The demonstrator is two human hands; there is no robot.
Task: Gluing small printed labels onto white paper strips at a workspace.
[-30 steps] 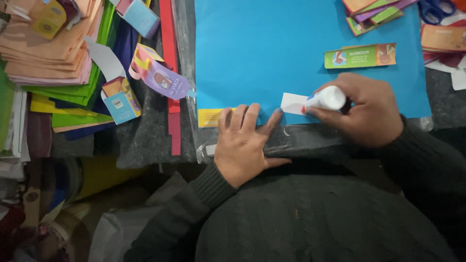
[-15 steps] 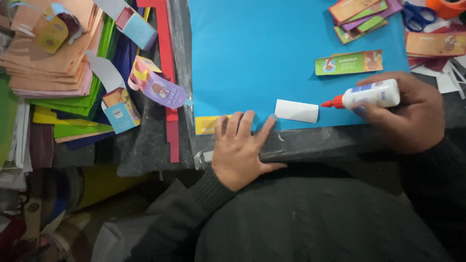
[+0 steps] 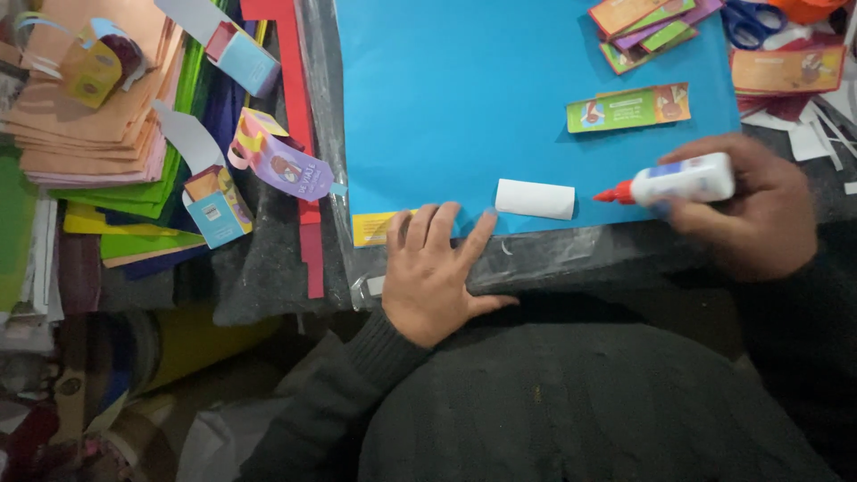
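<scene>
Taking the white slip (image 3: 535, 198) as the landmark: it lies flat on the near edge of the blue sheet (image 3: 464, 98), its long axis running left to right, almost parallel to that edge.

Nearest the person, the left hand (image 3: 435, 272) lies palm down, fingers spread wide and holding nothing, below and left of the slip. Its index fingertip comes just beside the slip's near left corner; whether it touches cannot be told. The other fingers press on the sheet's edge and on a yellow strip (image 3: 370, 228) that pokes out from under it, left of the slip.

To the right of the slip, the right hand (image 3: 750, 210) is closed around a white glue bottle (image 3: 683, 180). The bottle lies nearly level, in line with the slip's long axis, its red nozzle pointing left at the slip's right end. A clear gap of blue sheet separates nozzle and slip; the tip is apart from the paper.

So the slip sits between the two hands, the left one much nearer.

Farther off, beyond and right of the slip, a green printed label (image 3: 628, 108) rests on the sheet. Farther still, at the far right corner, lie a pile of labels (image 3: 647, 34) and blue scissors (image 3: 754, 20).
</scene>
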